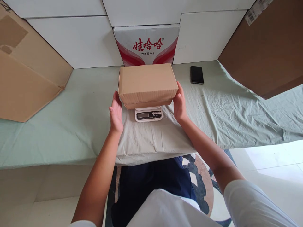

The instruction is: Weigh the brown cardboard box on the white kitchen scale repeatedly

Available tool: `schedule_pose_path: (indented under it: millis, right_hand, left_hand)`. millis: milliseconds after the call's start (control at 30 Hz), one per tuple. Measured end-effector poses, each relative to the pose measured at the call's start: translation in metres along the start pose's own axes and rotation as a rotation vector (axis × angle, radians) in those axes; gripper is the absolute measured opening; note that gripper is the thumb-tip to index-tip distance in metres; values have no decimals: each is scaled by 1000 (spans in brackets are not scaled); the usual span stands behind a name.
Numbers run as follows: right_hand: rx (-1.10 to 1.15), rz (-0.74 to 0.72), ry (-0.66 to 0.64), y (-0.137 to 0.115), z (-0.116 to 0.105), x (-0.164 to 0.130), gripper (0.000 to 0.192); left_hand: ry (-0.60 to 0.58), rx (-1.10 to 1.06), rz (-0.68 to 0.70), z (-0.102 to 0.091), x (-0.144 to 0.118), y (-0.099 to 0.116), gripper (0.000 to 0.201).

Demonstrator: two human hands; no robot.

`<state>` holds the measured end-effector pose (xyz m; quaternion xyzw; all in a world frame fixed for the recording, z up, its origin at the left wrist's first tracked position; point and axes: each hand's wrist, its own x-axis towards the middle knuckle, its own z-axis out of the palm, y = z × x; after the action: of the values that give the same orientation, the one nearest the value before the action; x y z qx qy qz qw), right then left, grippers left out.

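A closed brown cardboard box (148, 78) sits over a small white digital kitchen scale (148, 114), hiding its weighing platform. The scale's dark display panel and buttons show in front. At the box's left side is my left hand (115, 114), its palm turned inward, fingers stretched along the side and thumb out. Whether it presses on the cardboard I cannot tell. My right hand (180, 104) rests against the right front corner of the box, fingers along the side wall and partly hidden from me.
Behind the box stands a white and red carton (146, 47) with Chinese lettering. A black phone (196, 75) lies to the right on the green cloth (94, 135). Large cardboard panels (30, 72) flank the table at left and right. White boxes (75, 41) line the back.
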<state>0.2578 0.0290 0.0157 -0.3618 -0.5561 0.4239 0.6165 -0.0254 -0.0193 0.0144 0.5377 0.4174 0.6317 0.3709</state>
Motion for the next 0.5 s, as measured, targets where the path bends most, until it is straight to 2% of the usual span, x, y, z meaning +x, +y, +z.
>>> schedule_pose_path:
  millis: [100, 300, 500]
  right_hand:
    - [11, 18, -3, -3, 0, 0, 75]
    - [7, -12, -21, -7, 3, -1, 68]
    - [-15, -9, -6, -5, 0, 1, 72]
  left_hand:
    - [5, -12, 3, 0, 1, 0, 93]
    - [-4, -17, 23, -4, 3, -4, 85]
    - [6, -12, -5, -1, 2, 0, 97]
